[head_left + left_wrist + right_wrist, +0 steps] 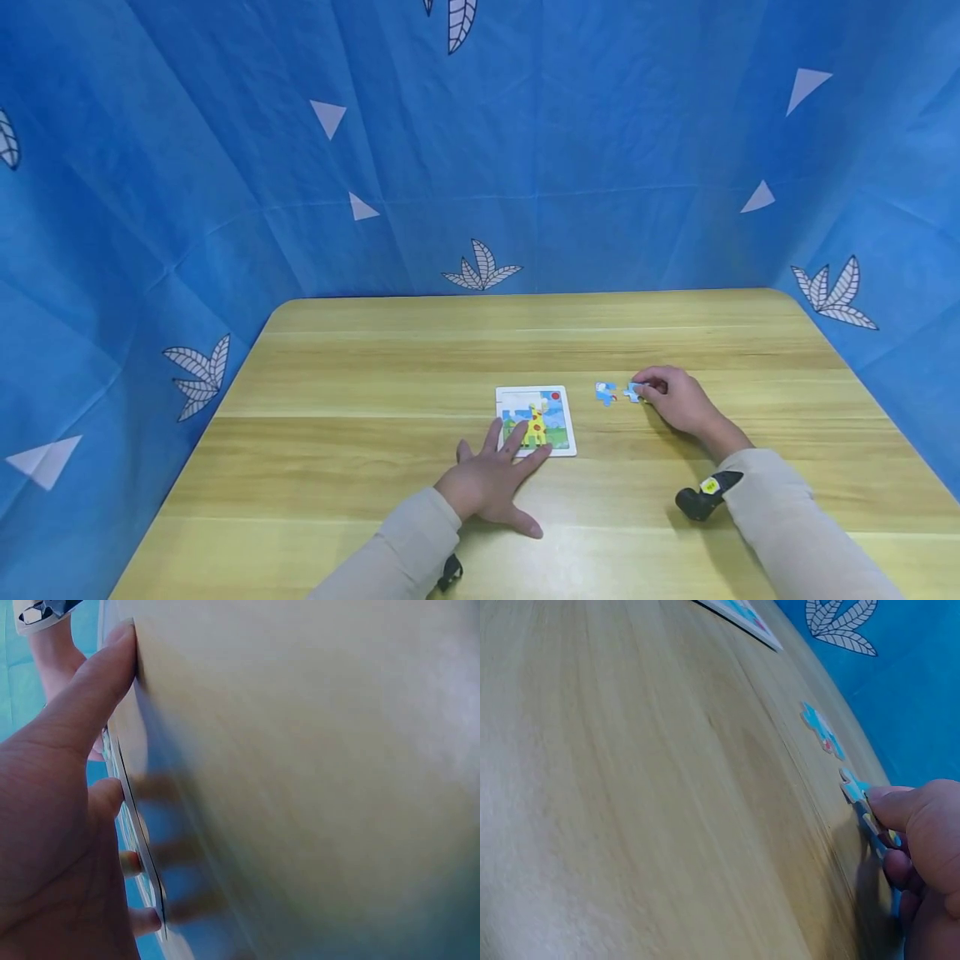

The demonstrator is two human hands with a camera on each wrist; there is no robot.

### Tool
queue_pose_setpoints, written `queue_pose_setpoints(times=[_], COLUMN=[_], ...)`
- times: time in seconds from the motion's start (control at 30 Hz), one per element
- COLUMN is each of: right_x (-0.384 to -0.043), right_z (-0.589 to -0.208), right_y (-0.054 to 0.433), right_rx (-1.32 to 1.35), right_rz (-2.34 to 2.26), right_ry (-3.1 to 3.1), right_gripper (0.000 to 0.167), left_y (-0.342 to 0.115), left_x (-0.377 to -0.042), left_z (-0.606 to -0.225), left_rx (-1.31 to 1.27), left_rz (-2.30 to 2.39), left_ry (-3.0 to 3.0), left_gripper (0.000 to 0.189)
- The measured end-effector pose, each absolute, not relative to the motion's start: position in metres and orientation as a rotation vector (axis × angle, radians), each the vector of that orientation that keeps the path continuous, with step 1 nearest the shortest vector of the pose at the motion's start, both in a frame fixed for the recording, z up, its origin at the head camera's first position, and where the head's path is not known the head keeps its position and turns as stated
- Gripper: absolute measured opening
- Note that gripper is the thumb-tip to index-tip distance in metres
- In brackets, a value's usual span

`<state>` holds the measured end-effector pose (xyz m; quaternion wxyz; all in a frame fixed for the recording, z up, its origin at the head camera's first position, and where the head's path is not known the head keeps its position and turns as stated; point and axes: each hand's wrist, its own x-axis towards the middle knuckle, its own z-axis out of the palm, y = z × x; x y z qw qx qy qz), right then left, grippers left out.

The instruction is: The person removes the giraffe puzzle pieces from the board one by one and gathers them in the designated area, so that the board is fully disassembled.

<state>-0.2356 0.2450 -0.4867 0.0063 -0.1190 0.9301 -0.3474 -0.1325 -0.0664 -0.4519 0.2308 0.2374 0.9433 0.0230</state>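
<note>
A square jigsaw puzzle board [572,437] with a white frame and a giraffe picture lies mid-table; its upper left part shows pale bare backing. My left hand [489,482] is spread with straight fingers over the board's lower left edge, fingertips resting on it. To the right, my right hand [684,405] pinches a blue jigsaw piece [853,787] between thumb and fingers, low over the table. Part of that piece is hidden by the fingers. Another blue jigsaw piece [605,393] lies flat between the board and the right hand.
The wooden table [337,483] ends at a blue cloth backdrop [600,125] with leaf and triangle prints. A black wrist device [701,500] with a yellow tag sits by the right sleeve, and a smaller dark strap [450,573] by the left sleeve.
</note>
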Motion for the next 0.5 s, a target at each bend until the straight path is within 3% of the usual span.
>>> queue_pose_setpoints(times=[0.5], right_x=[-0.2364], right_z=[-0.4925], right_y=[0.2422], right_rx=[-0.306], right_rz=[-1.11], right_ry=[2.924], right_gripper=[0.018], left_y=[-0.0656], left_x=[-0.1326], left_z=[-0.4515], left_rx=[0.66], left_rz=[0.053], left_ry=[2.604], left_gripper=[0.105])
